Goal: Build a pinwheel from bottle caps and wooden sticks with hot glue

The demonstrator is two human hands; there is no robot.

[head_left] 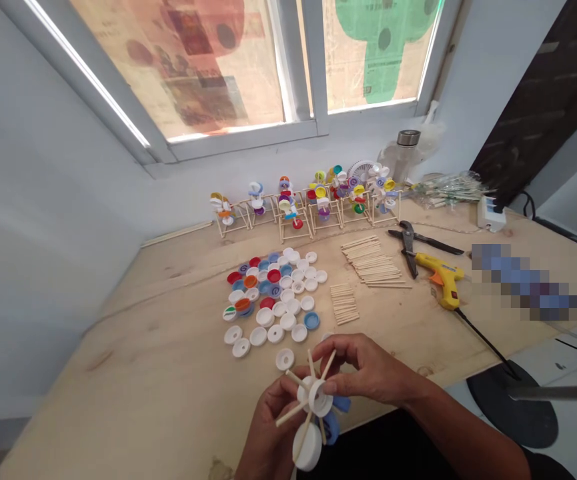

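Both hands hold a small wheel (313, 400) made of thin wooden sticks radiating from white bottle caps, with blue and white caps on some stick ends. My left hand (268, 433) grips it from below, fingers closed round the lower part. My right hand (363, 370) pinches the white hub cap from the right. One loose white cap (285, 359) lies on the table just above the hands.
A wooden table (158, 347) carries a pile of coloured bottle caps (273, 293), two heaps of wooden sticks (373, 263), a yellow glue gun (443, 277), black pliers (411, 247) and a row of finished cap wheels on stick frames (313, 200) by the wall.
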